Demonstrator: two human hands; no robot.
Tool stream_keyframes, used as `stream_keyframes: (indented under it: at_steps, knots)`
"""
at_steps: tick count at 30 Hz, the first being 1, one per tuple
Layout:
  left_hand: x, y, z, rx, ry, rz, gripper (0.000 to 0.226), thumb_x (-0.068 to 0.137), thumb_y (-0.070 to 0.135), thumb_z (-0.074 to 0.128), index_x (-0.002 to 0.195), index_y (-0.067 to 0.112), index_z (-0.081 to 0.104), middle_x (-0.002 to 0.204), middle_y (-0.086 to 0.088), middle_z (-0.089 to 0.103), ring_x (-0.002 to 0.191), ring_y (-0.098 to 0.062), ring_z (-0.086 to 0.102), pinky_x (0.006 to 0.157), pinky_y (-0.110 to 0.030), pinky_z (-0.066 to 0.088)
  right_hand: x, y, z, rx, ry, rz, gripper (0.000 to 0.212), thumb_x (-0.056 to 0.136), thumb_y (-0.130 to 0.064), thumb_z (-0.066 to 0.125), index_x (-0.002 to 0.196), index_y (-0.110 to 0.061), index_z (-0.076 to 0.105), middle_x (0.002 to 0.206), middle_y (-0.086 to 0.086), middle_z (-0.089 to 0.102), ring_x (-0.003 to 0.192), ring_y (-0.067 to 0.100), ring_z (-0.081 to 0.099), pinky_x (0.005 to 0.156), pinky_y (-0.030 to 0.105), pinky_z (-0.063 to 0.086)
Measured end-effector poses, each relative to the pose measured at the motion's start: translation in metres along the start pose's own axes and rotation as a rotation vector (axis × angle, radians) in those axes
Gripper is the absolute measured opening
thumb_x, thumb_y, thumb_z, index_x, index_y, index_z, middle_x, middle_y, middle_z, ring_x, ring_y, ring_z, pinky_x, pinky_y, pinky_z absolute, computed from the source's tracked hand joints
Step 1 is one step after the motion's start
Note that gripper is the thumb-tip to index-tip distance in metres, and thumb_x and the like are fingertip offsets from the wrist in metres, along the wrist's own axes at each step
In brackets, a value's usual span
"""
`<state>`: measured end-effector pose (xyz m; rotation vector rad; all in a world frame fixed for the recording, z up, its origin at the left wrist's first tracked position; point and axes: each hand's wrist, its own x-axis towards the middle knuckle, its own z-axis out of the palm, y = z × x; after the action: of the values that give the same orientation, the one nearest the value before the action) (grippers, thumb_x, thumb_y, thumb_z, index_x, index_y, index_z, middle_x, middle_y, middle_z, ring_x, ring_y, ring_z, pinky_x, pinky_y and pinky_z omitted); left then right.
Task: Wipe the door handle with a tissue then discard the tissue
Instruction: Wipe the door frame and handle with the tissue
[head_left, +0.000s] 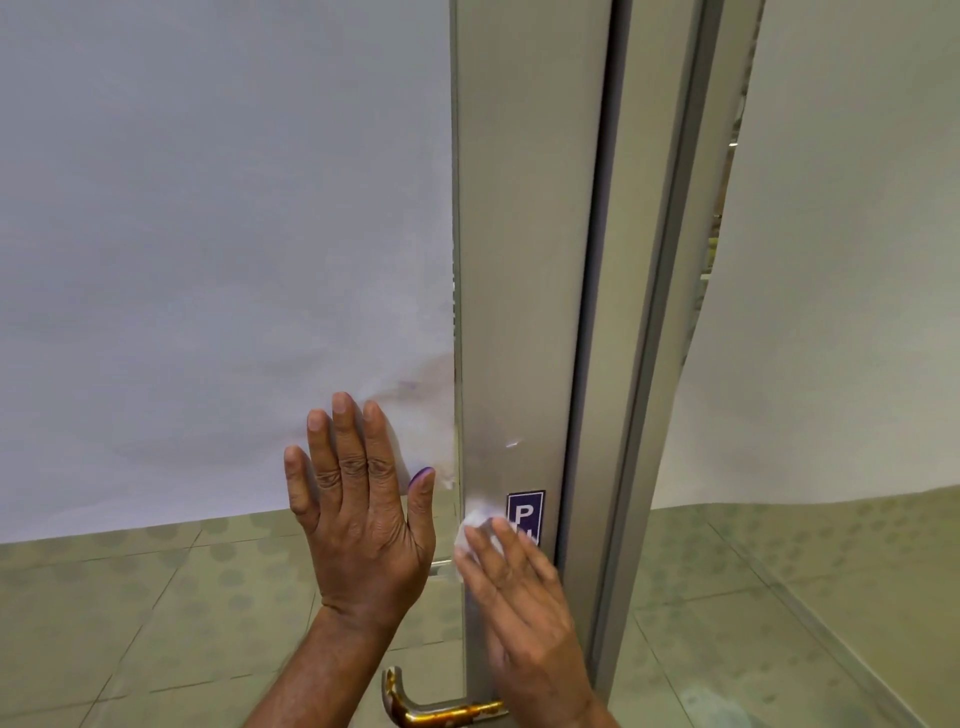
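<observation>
**Tissue on the door frame, above the handle**

The glass door (208, 234) fills most of my view, its pane covered by a smooth, matte white sheet that stops short of the bottom, where clear glass shows a floor (130, 623) of pale greenish tiles printed with faint dots. A second panel (831, 260) to the right has the same white covering, its edge curling away. Between them runs the door frame (519, 234), a tall, flat post of brushed silvery metal with a soft sheen and a small bright scuff. A dark rubber seam separates it from the neighbouring post.

My left hand (358, 514) lies open and flat on the covered glass, fingers spread and pointing up. My right hand (519, 597) presses flat against the metal post, fingers extended over a crumpled white tissue (475, 525) pinned under the fingertips. The tissue sits just beside a small purple sticker (525, 512) with white letters, partly hidden by my fingers.

The door handle (431, 706) is a curved brass lever, glossy and tarnished, well below the tissue at the bottom edge.
</observation>
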<state>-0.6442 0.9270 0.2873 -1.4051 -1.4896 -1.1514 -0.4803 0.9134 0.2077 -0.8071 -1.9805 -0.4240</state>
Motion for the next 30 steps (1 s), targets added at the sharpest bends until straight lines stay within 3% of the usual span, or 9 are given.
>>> stream_keyframes:
  at_steps: [3,5,9,13,16,19,25,27,30]
  knots:
    - [0.001,0.001,-0.001,-0.011,-0.003,0.0,0.066,0.109,0.046,0.019,0.162,0.012,0.0,0.172,-0.002,-0.013,0.159,-0.021,-0.01,0.128,-0.045,-0.003,-0.017,0.017,-0.006,-0.048,-0.051,-0.04,0.061,0.091,0.003,0.051,0.149,-0.012,0.037,0.159,0.001,0.038,0.151,0.02,0.029,0.121,0.04,0.029]
    - [0.002,0.001,-0.001,-0.005,-0.002,0.0,0.066,0.109,0.046,0.019,0.162,0.012,-0.001,0.172,-0.002,-0.013,0.159,-0.021,-0.01,0.128,-0.044,-0.004,-0.001,0.014,-0.012,-0.045,-0.018,0.046,0.075,0.084,0.006,0.059,0.151,-0.012,0.034,0.161,0.002,0.035,0.151,0.021,0.028,0.125,0.037,0.02]
    - [0.001,0.001,0.0,0.0,-0.001,-0.001,0.066,0.109,0.046,0.02,0.162,0.011,0.0,0.172,-0.003,-0.013,0.159,-0.022,-0.01,0.128,-0.045,-0.003,0.026,-0.008,-0.009,-0.018,0.067,0.15,0.05,0.106,-0.008,0.031,0.155,-0.013,0.028,0.158,0.005,0.037,0.153,0.023,0.024,0.127,0.037,0.013]
    - [0.001,0.001,-0.001,-0.016,-0.001,0.004,0.066,0.109,0.046,0.02,0.162,0.012,-0.001,0.172,-0.002,-0.013,0.159,-0.021,-0.01,0.128,-0.045,-0.003,-0.011,0.007,-0.006,-0.109,-0.124,-0.04,0.075,0.091,0.0,0.039,0.16,-0.015,0.014,0.166,0.0,0.023,0.154,0.021,0.017,0.127,0.037,0.011]
    - [0.002,0.001,-0.001,-0.015,0.005,0.006,0.066,0.109,0.046,0.02,0.162,0.012,-0.001,0.172,-0.002,-0.013,0.159,-0.021,-0.01,0.128,-0.045,-0.003,-0.005,0.011,-0.016,-0.094,-0.091,0.035,0.09,0.077,0.006,0.053,0.159,-0.015,0.021,0.166,0.0,0.024,0.153,0.022,0.022,0.127,0.037,0.013]
    - [0.001,0.001,0.0,-0.009,0.006,0.001,0.066,0.109,0.046,0.02,0.162,0.011,0.0,0.172,-0.002,-0.013,0.159,-0.021,-0.01,0.128,-0.045,-0.002,0.022,-0.005,-0.013,0.0,0.035,0.203,0.072,0.084,0.006,0.041,0.154,-0.011,0.029,0.161,0.006,0.036,0.152,0.023,0.025,0.126,0.037,0.015]
    - [0.001,0.001,0.0,-0.012,0.007,0.006,0.067,0.109,0.046,0.022,0.162,0.011,0.001,0.172,-0.003,-0.012,0.159,-0.022,-0.009,0.129,-0.045,-0.003,-0.014,0.01,-0.014,-0.068,-0.186,-0.076,0.081,0.084,-0.001,0.046,0.159,-0.014,0.018,0.167,-0.002,0.018,0.153,0.021,0.021,0.126,0.036,0.013]
    - [0.001,0.001,0.0,-0.001,0.005,0.002,0.067,0.109,0.046,0.022,0.162,0.011,0.0,0.172,-0.003,-0.013,0.159,-0.022,-0.009,0.129,-0.045,-0.003,-0.001,0.011,-0.02,-0.047,-0.122,0.005,0.082,0.083,0.003,0.048,0.158,-0.015,0.021,0.166,0.0,0.024,0.152,0.022,0.025,0.126,0.036,0.015]
    - [0.001,0.001,0.001,0.003,0.006,-0.002,0.067,0.109,0.046,0.022,0.162,0.011,0.001,0.172,-0.003,-0.013,0.159,-0.022,-0.009,0.129,-0.045,-0.003,0.029,-0.005,-0.019,0.021,0.039,0.157,0.053,0.1,-0.001,0.034,0.152,-0.011,0.032,0.158,0.004,0.039,0.151,0.022,0.029,0.126,0.036,0.017]
